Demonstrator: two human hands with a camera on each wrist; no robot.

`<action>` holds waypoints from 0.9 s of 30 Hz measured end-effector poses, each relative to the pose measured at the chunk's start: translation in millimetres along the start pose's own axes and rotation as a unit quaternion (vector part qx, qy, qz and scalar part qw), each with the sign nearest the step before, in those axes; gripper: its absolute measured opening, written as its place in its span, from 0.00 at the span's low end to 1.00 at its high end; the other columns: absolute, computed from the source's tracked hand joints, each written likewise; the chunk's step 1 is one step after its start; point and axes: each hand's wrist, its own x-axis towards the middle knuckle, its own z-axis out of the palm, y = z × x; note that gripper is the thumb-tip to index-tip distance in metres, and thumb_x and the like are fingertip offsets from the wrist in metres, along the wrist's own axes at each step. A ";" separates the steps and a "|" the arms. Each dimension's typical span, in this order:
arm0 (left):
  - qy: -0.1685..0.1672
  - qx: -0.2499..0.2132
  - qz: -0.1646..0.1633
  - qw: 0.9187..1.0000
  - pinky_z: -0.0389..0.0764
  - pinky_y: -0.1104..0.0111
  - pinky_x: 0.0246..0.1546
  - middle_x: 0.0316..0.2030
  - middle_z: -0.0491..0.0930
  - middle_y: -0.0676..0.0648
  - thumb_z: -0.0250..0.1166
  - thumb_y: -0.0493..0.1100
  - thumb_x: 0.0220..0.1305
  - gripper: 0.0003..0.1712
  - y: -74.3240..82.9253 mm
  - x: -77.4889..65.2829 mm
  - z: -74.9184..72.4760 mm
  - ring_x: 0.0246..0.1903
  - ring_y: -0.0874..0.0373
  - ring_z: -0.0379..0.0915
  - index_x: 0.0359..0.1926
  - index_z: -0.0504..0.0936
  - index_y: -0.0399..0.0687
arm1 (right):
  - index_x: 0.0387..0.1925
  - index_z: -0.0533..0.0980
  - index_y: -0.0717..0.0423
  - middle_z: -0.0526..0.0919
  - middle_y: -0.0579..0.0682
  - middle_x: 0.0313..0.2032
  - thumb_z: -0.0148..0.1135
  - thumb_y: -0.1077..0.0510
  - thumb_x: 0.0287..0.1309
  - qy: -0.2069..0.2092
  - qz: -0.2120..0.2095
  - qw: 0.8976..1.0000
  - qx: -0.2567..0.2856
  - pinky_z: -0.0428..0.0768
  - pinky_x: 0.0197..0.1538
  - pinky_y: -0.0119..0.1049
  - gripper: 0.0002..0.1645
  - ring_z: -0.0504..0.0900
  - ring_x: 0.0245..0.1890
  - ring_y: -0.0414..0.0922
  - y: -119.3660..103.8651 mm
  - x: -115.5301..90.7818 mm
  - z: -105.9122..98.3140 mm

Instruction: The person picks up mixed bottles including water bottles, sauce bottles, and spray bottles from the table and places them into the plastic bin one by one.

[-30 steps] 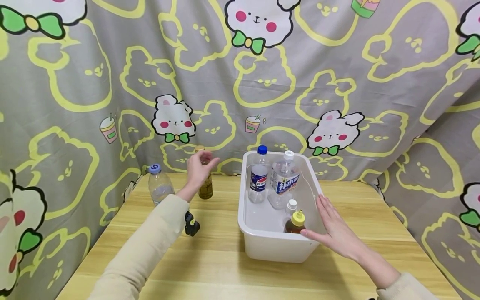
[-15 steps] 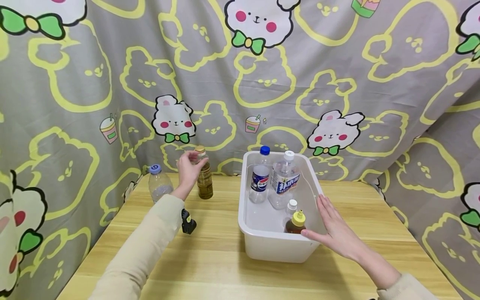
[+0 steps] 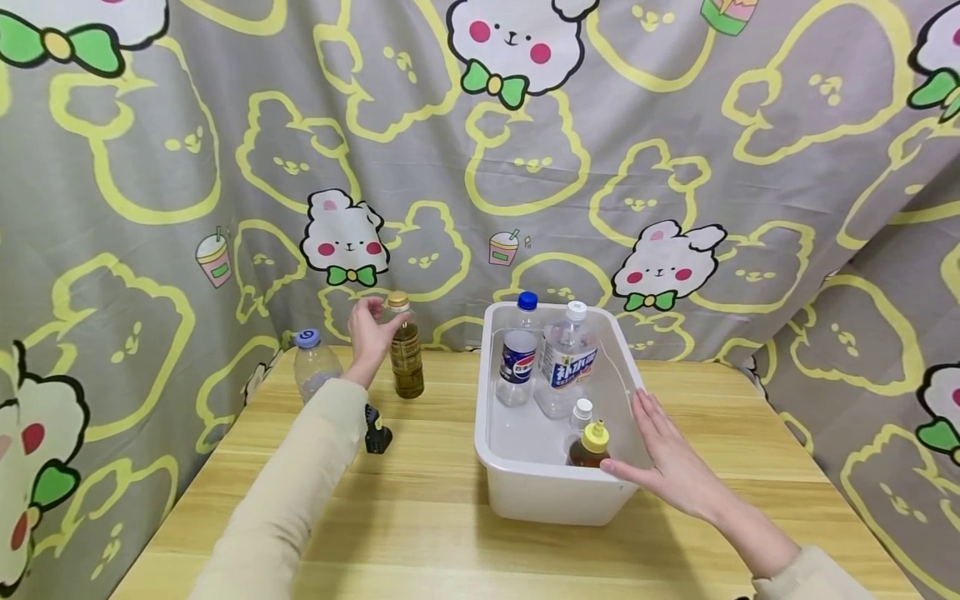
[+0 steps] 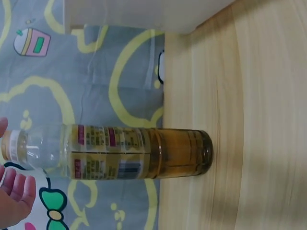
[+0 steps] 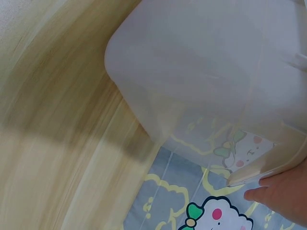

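Observation:
An upright bottle of brown-gold liquid with a gold cap (image 3: 407,358) stands on the wooden table, left of the white plastic bin (image 3: 551,500). My left hand (image 3: 369,337) is at its neck, on the left side. In the left wrist view the thumb and fingers of the left hand (image 4: 17,196) lie on either side of the capped end, spread apart with a gap to the cap. My right hand (image 3: 667,467) rests on the bin's right front rim with straight fingers, the thumb at the near edge.
Inside the bin stand a blue-capped Pepsi bottle (image 3: 517,362), a larger clear bottle with a white cap (image 3: 572,367), a small white-capped bottle (image 3: 582,414) and a yellow-nozzled squeeze bottle (image 3: 595,437). A blue-capped clear bottle (image 3: 315,367) is at the left. A patterned curtain (image 3: 480,167) hangs behind.
My left hand has moved left, from in front of the gold-capped bottle's upper part to beside its neck. The Pepsi bottle in the bin has rocked slightly. My right hand stays on the rim.

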 end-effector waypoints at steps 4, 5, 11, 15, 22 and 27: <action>-0.010 0.000 -0.012 1.000 0.67 0.60 0.47 0.42 0.69 0.38 0.71 0.42 0.45 0.30 -1.9 4.8 2.1 0.43 0.47 0.65 0.47 0.69 0.33 | 0.63 0.46 0.72 0.43 0.67 0.64 0.60 0.38 0.47 -0.002 0.002 1.000 -0.003 0.50 0.59 0.59 0.58 0.41 0.64 0.60 0.4 0.0 0.4; -0.014 0.002 -0.016 1.000 0.67 0.60 0.47 0.42 0.69 0.39 0.70 0.42 0.45 0.30 -2.4 6.1 2.7 0.43 0.47 0.65 0.48 0.68 0.33 | 0.63 0.46 0.72 0.44 0.67 0.64 0.60 0.38 0.47 -0.002 0.002 1.000 -0.004 0.50 0.59 0.59 0.57 0.41 0.64 0.59 0.5 -0.2 0.5; -0.040 0.022 -0.023 0.999 0.65 0.60 0.49 0.44 0.66 0.38 0.70 0.44 0.47 0.33 -5.1 12.6 7.6 0.45 0.46 0.64 0.50 0.65 0.34 | 0.63 0.46 0.71 0.44 0.67 0.65 0.60 0.38 0.47 -0.004 0.002 1.000 -0.002 0.50 0.59 0.59 0.58 0.40 0.65 0.58 0.4 -0.1 0.2; -0.044 0.022 -0.029 0.998 0.66 0.60 0.49 0.45 0.66 0.38 0.70 0.44 0.46 0.34 -7.5 14.6 11.1 0.45 0.47 0.64 0.51 0.65 0.34 | 0.63 0.46 0.71 0.44 0.67 0.64 0.60 0.38 0.47 -0.004 0.001 1.000 -0.004 0.50 0.59 0.59 0.58 0.40 0.65 0.58 0.3 0.3 0.6; -0.048 0.010 -0.041 0.998 0.67 0.61 0.49 0.45 0.68 0.38 0.70 0.44 0.46 0.35 -12.4 18.4 14.2 0.45 0.47 0.64 0.51 0.65 0.33 | 0.63 0.45 0.71 0.43 0.67 0.65 0.60 0.37 0.47 -0.004 -0.001 1.000 -0.006 0.49 0.59 0.58 0.58 0.41 0.64 0.59 0.4 1.1 0.8; -0.050 0.008 -0.042 0.998 0.67 0.60 0.49 0.46 0.69 0.38 0.70 0.44 0.46 0.35 -11.2 19.7 15.1 0.46 0.47 0.64 0.52 0.65 0.33 | 0.63 0.45 0.71 0.43 0.67 0.65 0.60 0.38 0.47 -0.004 0.000 1.000 -0.007 0.49 0.59 0.58 0.58 0.41 0.64 0.59 0.7 1.1 0.7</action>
